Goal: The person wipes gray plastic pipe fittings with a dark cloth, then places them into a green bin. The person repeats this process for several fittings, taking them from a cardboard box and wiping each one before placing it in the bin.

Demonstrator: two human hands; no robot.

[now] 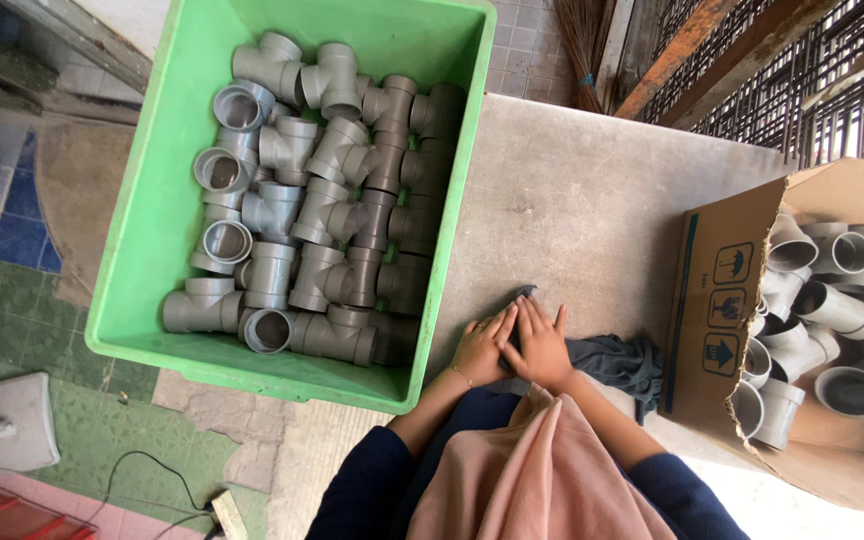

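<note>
Grey crumpled cloth (612,360) lay on the concrete tabletop (592,200), one piece. Both hands, left hand (480,347) and right hand (542,345), were pressed flat side by side on its edge, fingers together. Roughly twenty-odd grey plastic tee pipe fittings (322,200) filled one green plastic crate (152,200); about ten more sat in one cardboard box (722,300).

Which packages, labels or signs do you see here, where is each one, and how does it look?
Cardboard box: at the right, brown, open, holding grey pipe fittings.
Printed handling symbols: on the box flap facing the hands, three small dark-blue squares stacked in a column, beside a thin blue stripe.
Green crate: at the left, rectangular plastic, unlabelled, full of grey tee fittings.
No screens are visible.
</note>
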